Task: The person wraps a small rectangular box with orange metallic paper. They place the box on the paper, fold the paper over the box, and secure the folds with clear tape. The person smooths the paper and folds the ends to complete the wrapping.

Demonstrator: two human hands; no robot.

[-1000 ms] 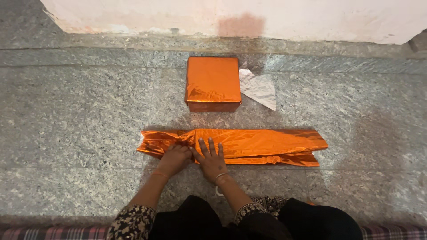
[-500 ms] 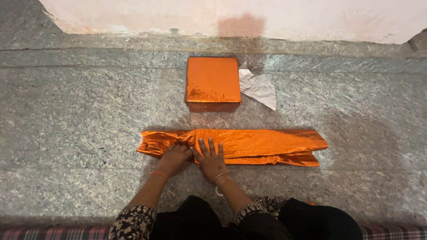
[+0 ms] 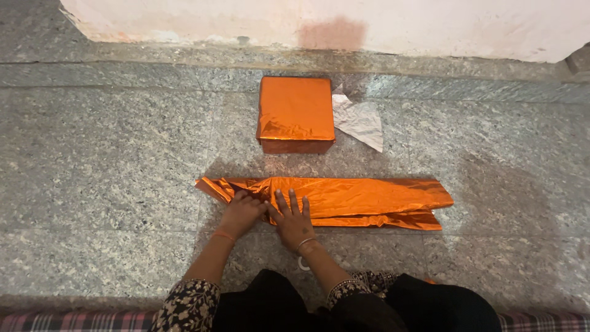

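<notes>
Lower centre-left, left hand: curled, pinching the crumpled left end of the orange foil sheet
Lower centre, right hand: open, fingers spread flat on the foil (pinning it to the stone floor)
Progress: sheet folded into a long strip, left end not yet flat
Upper centre: orange-wrapped square box, apparently finished
Right of box: crumpled white paper

Left hand gripping the long orange foil sheet (crumpled at that end), right hand flat beside it, foil-wrapped box beyond, granite floor
</notes>
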